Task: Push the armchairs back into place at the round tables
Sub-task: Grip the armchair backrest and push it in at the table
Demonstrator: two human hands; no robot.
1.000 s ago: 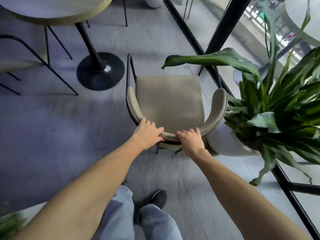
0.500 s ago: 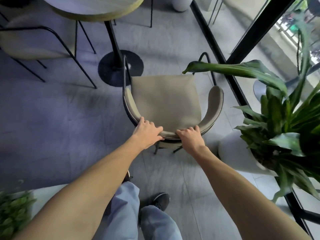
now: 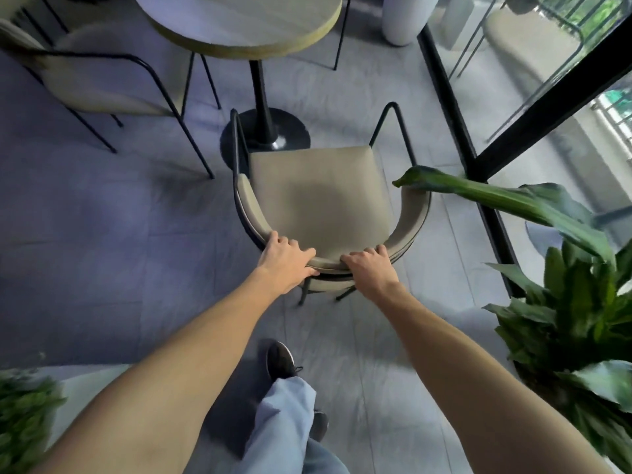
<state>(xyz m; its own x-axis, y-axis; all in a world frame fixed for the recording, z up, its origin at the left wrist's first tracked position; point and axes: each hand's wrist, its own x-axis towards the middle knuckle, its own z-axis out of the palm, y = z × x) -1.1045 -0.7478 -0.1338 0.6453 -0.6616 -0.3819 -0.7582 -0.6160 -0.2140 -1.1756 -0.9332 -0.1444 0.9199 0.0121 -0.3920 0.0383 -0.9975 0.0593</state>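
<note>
You had both hands on the curved backrest of the beige armchair (image 3: pixel 318 196). Your left hand (image 3: pixel 282 263) was wrapped over the top rail on the side nearer the second chair, fingers (image 3: pixel 297 251) laid across the padding and thumb tucked under the rim. Your right hand (image 3: pixel 371 268) was closed on the same rail just beside it, knuckles up, fingers curled over the edge toward the seat. Both grips were tight on the rail, with only a short stretch of backrest showing between them.

The armchair stood just short of the round table (image 3: pixel 239 22), its open front facing the table's black pedestal base (image 3: pixel 265 131). The front edge of the seat nearly reached that base in the picture, but the seat was not under the tabletop. The chair's black metal frame rose at both front corners.

A second armchair (image 3: pixel 89 80) stood at the table's left side, well apart from yours. A large potted plant (image 3: pixel 564 302) stood to the right of the armchair, one long leaf (image 3: pixel 478 193) reaching over its right armrest. Your dark shoe (image 3: pixel 280 359) was on the grey floor (image 3: pixel 102 251) behind the chair.
</note>
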